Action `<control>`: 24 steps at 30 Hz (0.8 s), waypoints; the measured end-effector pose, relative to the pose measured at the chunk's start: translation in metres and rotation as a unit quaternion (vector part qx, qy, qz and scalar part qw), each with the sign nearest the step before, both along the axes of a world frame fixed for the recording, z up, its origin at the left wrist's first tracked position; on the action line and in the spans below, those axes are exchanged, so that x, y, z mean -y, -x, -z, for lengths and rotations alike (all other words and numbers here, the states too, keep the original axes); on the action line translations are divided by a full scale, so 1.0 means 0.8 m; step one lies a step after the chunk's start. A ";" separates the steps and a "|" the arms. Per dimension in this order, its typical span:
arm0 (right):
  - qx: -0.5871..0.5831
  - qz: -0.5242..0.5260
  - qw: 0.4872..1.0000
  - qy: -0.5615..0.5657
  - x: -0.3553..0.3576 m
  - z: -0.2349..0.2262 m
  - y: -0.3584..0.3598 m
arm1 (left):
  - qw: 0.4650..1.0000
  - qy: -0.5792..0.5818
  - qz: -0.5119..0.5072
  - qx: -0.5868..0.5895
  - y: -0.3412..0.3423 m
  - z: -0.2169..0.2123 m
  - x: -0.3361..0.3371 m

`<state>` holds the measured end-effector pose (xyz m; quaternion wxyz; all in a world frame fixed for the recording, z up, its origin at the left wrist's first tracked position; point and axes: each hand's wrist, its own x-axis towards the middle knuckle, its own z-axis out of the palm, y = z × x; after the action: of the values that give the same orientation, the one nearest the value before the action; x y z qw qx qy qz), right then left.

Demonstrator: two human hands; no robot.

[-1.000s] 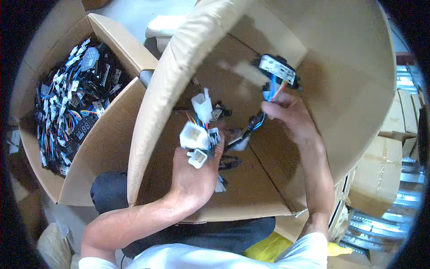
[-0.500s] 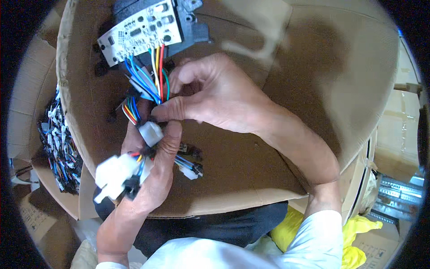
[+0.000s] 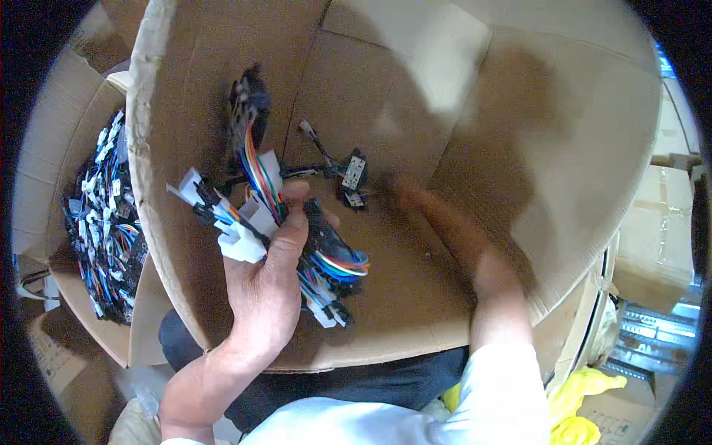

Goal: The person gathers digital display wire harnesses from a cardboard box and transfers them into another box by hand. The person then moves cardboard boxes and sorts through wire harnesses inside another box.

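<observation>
A bundle of wire harnesses (image 3: pixel 261 178) with coloured wires, white plastic connectors and dark parts is gripped in my left hand (image 3: pixel 271 274), above the open cardboard box. Its thumb presses across the wires; the fingers behind are mostly hidden. Dark pieces with looped wires (image 3: pixel 337 263) hang on the right side of this bundle. My right hand (image 3: pixel 400 191) reaches deep into the box, dim and blurred. Just left of it lies a small white circuit board (image 3: pixel 354 172) with black parts and a cable. Whether my right fingers touch it is unclear.
The large cardboard box (image 3: pixel 141 96) surrounds both hands, its front edge close to my lap. Left of it, a second box holds a heap of wire harnesses (image 3: pixel 107 215). Yellow plastic (image 3: pixel 582 400) lies at lower right, and taped cartons (image 3: pixel 656 215) stand at the right.
My right hand has left the bundle and gone down into the box. The bundle has turned in my left hand, and the large white circuit board face no longer shows.
</observation>
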<state>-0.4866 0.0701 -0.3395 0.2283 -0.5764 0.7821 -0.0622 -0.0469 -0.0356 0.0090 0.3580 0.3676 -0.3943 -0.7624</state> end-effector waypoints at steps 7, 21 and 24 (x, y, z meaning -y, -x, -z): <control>0.016 0.199 0.979 -0.041 0.028 0.004 -0.105 | 0.999 -0.031 -0.034 -0.004 -0.019 0.005 0.006; 0.096 0.134 0.986 0.011 0.305 -0.213 -0.370 | 0.998 -0.003 -0.001 0.063 -0.028 -0.002 0.011; 0.142 0.140 0.974 0.105 0.374 -0.280 -0.454 | 0.990 0.035 0.038 0.129 -0.021 0.009 0.008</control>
<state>-0.1233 -0.2289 -0.1159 0.2642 -0.4675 0.8036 -0.2566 -0.0301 -0.0421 0.0015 0.2876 0.4348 -0.4774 -0.7074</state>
